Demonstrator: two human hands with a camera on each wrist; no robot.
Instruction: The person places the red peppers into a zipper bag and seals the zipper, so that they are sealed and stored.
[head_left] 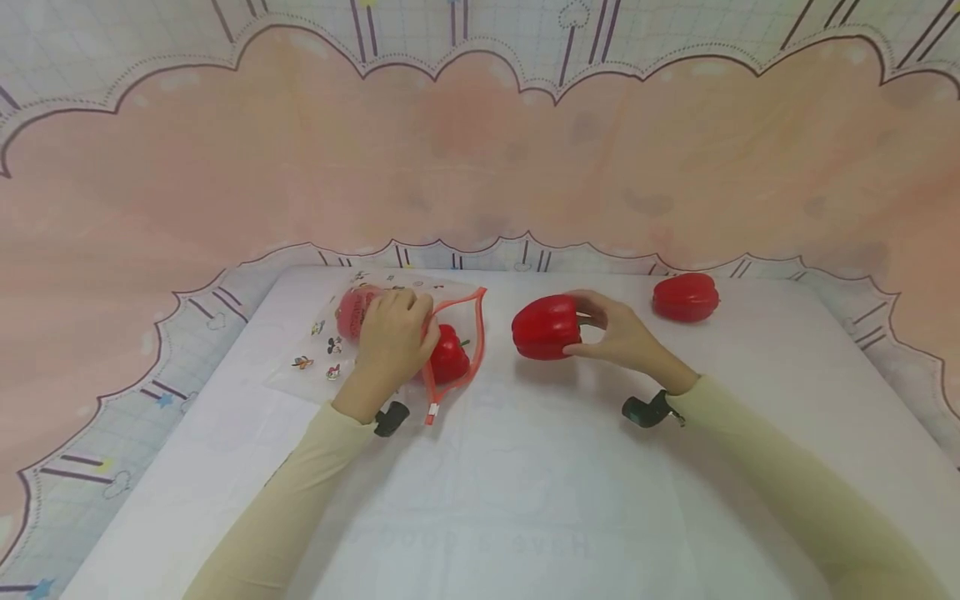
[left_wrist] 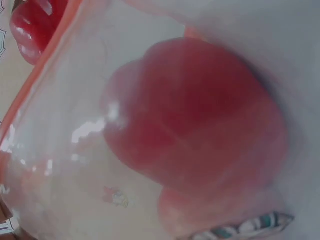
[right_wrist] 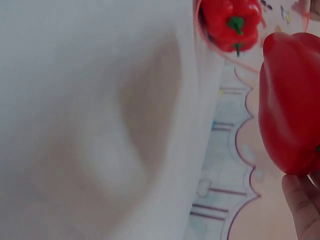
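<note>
Fingers curled, the left hand (head_left: 397, 337) is clamped on the clear bag (head_left: 315, 350) beside its orange rim (head_left: 481, 333); the fingertips themselves are hidden. Good handling here means holding that near edge up and taut, so the limp film cannot sag across the mouth, which gapes to the right. Inside, left of the hand, a red shape (head_left: 352, 315) shows mutedly through the plastic, and a stemmed pepper (head_left: 450, 358) lies right at the mouth, green stem pointing outward. That one partly blocks the way in, so nudging it deeper would probably help.

Just beyond the rim, apart from it, a large pepper (head_left: 546, 327) hangs level above the white table (head_left: 487, 483), its lobed blunt end facing the bag. Behind it, the right hand (head_left: 618, 337) grips the stem end, thumb below and fingers above, a sensible hold that leaves the leading end free. Its skin is glossy and smooth, so a light but sure pinch seems best.

Film thin and crinkly, printed with small cartoon figures, contrasts with the plump, firm-looking peppers; the rim looks like a stiffer strip. Farthest right, another pepper (head_left: 685, 297) lies on its side, ridged and shiny, touched by neither hand.
</note>
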